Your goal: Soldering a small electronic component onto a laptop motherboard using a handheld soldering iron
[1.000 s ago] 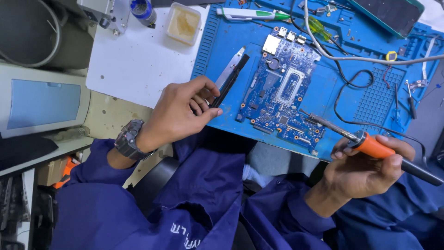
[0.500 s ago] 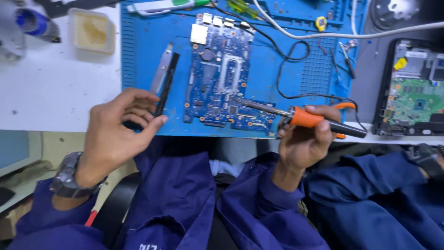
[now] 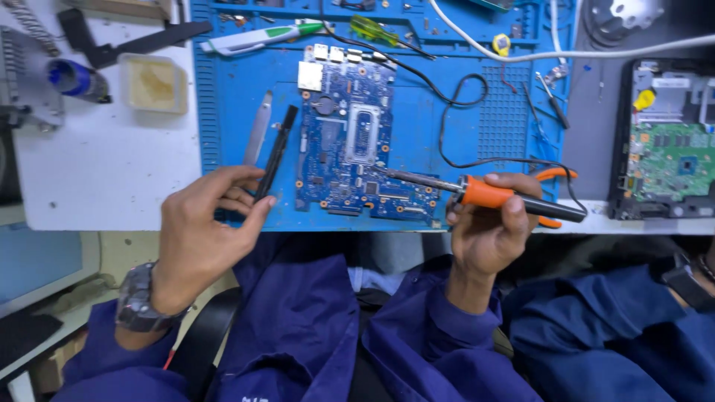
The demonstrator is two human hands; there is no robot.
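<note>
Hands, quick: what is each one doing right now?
Left hand: fingertips pinching black tweezers on the blue mat.
Right hand: closed around orange-handled soldering iron, tip over circuit board.

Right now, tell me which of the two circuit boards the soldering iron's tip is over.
The blue circuit board on the blue work mat. The right hand holds the soldering iron toward it; the green circuit board sits apart, far right.

**One head camera, looking down on the blue mat**

A single view comes from the person's head, facing steeply down and forward at the blue mat [image 3: 231, 112]. It sits close: the mat fills the upper middle, its far edge cut off at the top. Below the mat lie the person's lap and sleeves; right of it, a second board [image 3: 663, 156]. No other view shares the scene.
</note>
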